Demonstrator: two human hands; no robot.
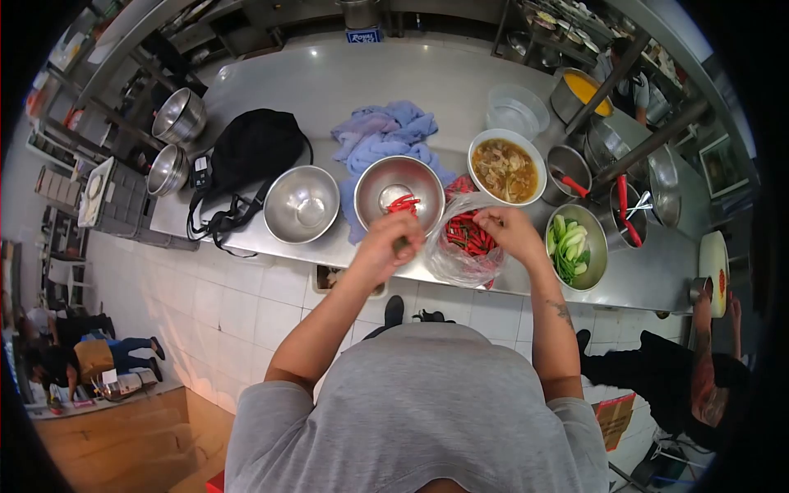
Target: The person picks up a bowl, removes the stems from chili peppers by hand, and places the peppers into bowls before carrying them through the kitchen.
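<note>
My left hand (389, 246) is over the near rim of a steel bowl (368, 191), its fingers curled in; whatever they hold is too small to make out. Several red chilies (403, 202) lie in that bowl, just beyond my fingers. To its right sits a clear plastic bag (448, 267), open at the top and full of red chilies (468, 238). My right hand (514, 232) reaches in from the right over the bag's mouth, thumb and fingers pinched together above the chilies. What is in that pinch, if anything, is hidden.
Left of the chili bowl stand another steel bowl (289, 201) and a black backpack (259, 148). A blue cloth (386, 131) lies behind. To the right are a bowl of soup (505, 168), a bowl of green vegetables (569, 246) and steel pots (569, 168). A co-worker (682, 382) is at the right.
</note>
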